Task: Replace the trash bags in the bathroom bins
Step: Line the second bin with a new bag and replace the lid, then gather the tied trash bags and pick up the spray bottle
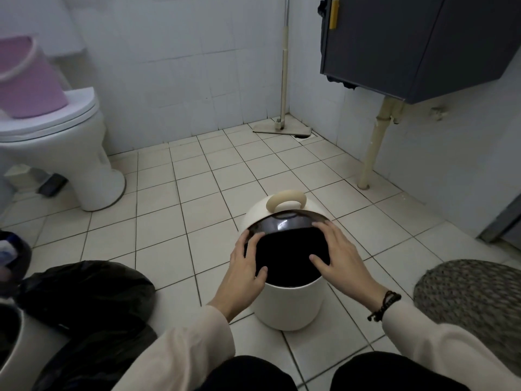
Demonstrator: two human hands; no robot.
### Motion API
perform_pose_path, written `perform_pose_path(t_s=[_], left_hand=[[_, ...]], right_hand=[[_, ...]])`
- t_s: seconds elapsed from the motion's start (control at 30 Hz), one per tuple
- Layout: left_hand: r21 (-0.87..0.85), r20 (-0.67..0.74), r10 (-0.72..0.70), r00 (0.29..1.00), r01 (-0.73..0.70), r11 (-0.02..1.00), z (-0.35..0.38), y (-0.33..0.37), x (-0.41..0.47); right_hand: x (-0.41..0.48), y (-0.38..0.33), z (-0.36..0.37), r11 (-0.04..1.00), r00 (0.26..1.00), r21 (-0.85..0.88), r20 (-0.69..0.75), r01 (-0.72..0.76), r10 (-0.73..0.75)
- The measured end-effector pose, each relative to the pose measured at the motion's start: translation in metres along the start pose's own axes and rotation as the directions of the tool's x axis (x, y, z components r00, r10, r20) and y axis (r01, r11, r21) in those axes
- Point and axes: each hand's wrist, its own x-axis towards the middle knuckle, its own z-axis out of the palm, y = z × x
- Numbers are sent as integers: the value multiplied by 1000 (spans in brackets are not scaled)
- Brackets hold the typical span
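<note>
Tiled floor (169, 193): left hand (248, 261), right hand (338, 255) on bin (293, 306).

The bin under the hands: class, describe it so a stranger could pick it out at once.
From the white toilet on the left, go right across the tiled floor. There stands a round cream bin with a black-lined mouth. Unlike the bin at lower left, it has a looped handle, and the left hand and right hand touch its rim.
</note>
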Motion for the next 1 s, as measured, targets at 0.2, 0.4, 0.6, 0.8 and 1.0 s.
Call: perform_pose_path(t_s=[0.2,0.4,0.6,0.8,1.0], left_hand=[[-274,124,-155,980,184,944,23,-15,-37],[-286,226,-217,950,278,917,36,-21,-31],[-176,307,-194,932,255,951,46,-15,15],[-29,426,-180,886,212,977,60,9,95],[14,537,-227,812,260,965,69,34,132]], right_hand=[[-54,23,42,993,999,109,-10,-38,39],[-65,31,69,996,996,15,3,-91,91],[-52,49,74,963,973,-150,-87,-223,212],[-13,78,58,912,927,-188,-165,-365,337],[14,98,32,914,909,-80,-168,-398,381]])
